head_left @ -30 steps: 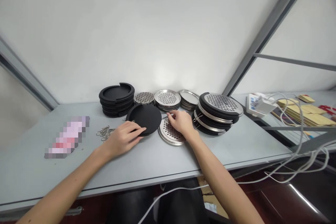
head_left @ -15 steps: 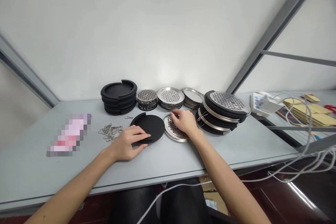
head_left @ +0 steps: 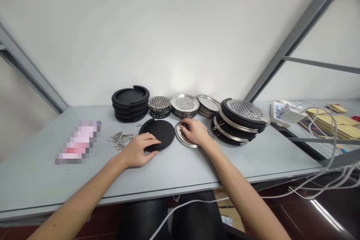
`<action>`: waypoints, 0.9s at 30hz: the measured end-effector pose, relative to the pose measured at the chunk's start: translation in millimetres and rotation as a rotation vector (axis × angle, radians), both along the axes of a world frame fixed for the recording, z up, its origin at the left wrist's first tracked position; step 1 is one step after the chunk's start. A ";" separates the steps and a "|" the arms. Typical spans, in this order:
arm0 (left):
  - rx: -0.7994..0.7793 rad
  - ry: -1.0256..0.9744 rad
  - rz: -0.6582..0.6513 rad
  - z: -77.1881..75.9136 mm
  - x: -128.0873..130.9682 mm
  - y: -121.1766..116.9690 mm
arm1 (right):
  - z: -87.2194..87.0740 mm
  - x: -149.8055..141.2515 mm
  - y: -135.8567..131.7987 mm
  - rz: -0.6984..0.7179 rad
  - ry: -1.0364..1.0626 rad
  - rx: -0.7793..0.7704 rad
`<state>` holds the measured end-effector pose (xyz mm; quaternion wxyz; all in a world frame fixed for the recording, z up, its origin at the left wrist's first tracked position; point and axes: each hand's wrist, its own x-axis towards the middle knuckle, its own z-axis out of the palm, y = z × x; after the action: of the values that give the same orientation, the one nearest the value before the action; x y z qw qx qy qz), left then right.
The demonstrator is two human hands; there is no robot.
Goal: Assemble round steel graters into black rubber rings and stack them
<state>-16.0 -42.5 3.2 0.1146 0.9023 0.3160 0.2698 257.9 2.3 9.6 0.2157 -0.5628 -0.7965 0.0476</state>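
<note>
My left hand (head_left: 138,150) grips the near-left edge of a round black disc (head_left: 165,133) that lies on the table, fingers on top and thumb by the rim. Just right of it, my right hand (head_left: 194,132) has its fingers curled over a perforated metal grater disc (head_left: 182,139) with a shiny ring edge. The palm hides much of that disc. Several small wire clips (head_left: 120,139) lie in a heap left of the black disc.
Along the wall stand stacks of black rings (head_left: 131,107), small grater discs (head_left: 159,107), larger grater discs (head_left: 185,105) and metal rings (head_left: 208,103). A tilted stack of assembled graters (head_left: 242,120) is at right. Further right are a power strip (head_left: 281,114) and white cables (head_left: 333,131).
The view has shifted slightly. My right hand's fingers have curled further over the grater disc, while my left hand stays on the black disc.
</note>
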 end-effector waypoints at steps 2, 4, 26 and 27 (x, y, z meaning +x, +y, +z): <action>0.002 0.029 0.027 1.8 0.1 -0.2 | -1.2 0.4 1.0 0.009 0.007 -0.004; 0.014 0.052 0.040 3.5 0.4 -0.5 | -3.2 0.7 2.2 0.007 0.008 -0.005; 0.020 0.089 0.201 -1.8 -9.7 11.5 | 1.5 1.4 2.4 0.102 0.197 0.006; 0.023 0.082 0.200 -2.4 -9.9 11.7 | 2.0 2.7 3.1 0.070 0.205 0.021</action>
<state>-25.9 -30.8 0.8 0.0637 0.8777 0.4059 0.2465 260.5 5.4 11.7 0.3003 -0.5247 -0.7898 0.1042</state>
